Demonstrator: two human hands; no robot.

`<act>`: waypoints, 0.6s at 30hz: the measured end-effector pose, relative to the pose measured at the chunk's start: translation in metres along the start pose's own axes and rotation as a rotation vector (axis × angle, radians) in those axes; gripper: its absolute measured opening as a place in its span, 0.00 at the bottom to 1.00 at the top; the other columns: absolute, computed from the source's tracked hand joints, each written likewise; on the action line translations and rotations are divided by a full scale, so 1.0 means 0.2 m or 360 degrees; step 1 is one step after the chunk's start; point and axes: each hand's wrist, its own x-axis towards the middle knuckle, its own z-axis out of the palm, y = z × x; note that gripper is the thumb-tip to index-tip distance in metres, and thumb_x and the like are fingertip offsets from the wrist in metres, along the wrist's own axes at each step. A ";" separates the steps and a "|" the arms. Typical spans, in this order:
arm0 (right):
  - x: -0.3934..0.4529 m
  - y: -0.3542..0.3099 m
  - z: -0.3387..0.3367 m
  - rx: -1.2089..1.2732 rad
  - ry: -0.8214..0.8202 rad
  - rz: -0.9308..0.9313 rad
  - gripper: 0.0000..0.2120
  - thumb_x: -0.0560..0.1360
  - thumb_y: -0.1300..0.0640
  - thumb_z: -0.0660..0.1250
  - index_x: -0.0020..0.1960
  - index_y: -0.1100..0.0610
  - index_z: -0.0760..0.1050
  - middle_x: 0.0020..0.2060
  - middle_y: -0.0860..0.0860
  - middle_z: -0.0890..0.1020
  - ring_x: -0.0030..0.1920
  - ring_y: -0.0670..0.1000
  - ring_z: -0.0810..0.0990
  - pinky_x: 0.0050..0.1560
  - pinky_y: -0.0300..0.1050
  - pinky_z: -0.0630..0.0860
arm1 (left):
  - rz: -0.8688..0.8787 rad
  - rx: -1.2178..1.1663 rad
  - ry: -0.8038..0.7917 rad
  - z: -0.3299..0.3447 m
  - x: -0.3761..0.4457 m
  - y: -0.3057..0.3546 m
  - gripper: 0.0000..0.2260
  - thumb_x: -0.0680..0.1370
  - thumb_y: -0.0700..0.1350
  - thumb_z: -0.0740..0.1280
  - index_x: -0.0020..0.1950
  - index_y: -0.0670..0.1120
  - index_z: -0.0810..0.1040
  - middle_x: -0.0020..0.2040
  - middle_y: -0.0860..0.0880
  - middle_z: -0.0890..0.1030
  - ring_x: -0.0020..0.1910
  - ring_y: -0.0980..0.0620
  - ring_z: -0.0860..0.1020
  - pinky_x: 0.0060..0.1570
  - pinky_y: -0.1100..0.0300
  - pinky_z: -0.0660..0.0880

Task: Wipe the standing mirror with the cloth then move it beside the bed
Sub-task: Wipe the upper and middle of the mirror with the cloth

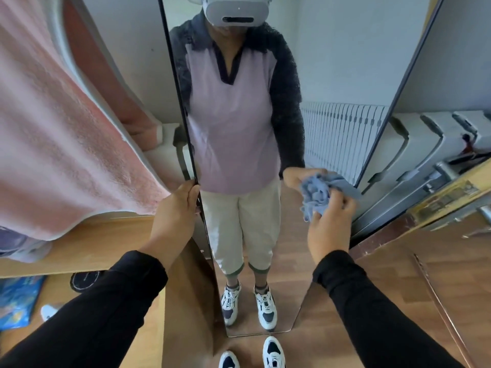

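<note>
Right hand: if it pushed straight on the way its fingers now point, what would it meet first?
The right hand, bunching the blue cloth, points at the mirror glass. The cloth would probably touch the glass first, though the gap is unclear.

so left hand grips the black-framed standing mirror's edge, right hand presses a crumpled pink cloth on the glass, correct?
Not quite. In the head view the crumpled cloth is blue, not pink. The left hand does grip the black-framed standing mirror at its edge; the right hand presses the cloth there.
</note>
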 end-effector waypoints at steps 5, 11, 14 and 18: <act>-0.02 -0.08 0.00 -0.0018 0.0044 -0.0028 0.24 0.72 0.68 0.72 0.64 0.60 0.68 0.62 0.63 0.69 0.60 0.61 0.73 0.61 0.55 0.76 | -0.0032 0.0004 0.0048 0.02 0.00 0.00 0.14 0.85 0.54 0.53 0.61 0.53 0.74 0.44 0.53 0.81 0.42 0.49 0.85 0.48 0.46 0.82; -0.15 -0.20 0.20 0.0138 -0.0422 -0.0451 0.15 0.80 0.62 0.62 0.65 0.51 0.71 0.57 0.44 0.66 0.51 0.42 0.66 0.54 0.42 0.72 | -0.0046 0.0020 0.0093 0.03 0.01 -0.03 0.16 0.81 0.63 0.51 0.56 0.58 0.72 0.46 0.47 0.82 0.44 0.44 0.84 0.46 0.43 0.82; -0.10 -0.10 0.13 0.0122 -0.0376 -0.0418 0.21 0.75 0.66 0.68 0.65 0.52 0.71 0.60 0.52 0.68 0.57 0.52 0.73 0.57 0.45 0.75 | -0.0041 0.0032 0.0103 0.04 0.01 -0.05 0.18 0.78 0.66 0.49 0.58 0.60 0.72 0.48 0.47 0.82 0.45 0.43 0.84 0.47 0.43 0.82; 0.01 0.14 -0.02 0.0094 -0.0143 0.0021 0.23 0.74 0.69 0.70 0.64 0.56 0.70 0.64 0.58 0.67 0.58 0.60 0.78 0.62 0.49 0.76 | -0.0043 0.0026 0.0156 0.06 0.01 -0.05 0.15 0.81 0.61 0.51 0.59 0.59 0.72 0.46 0.48 0.82 0.43 0.44 0.84 0.46 0.45 0.82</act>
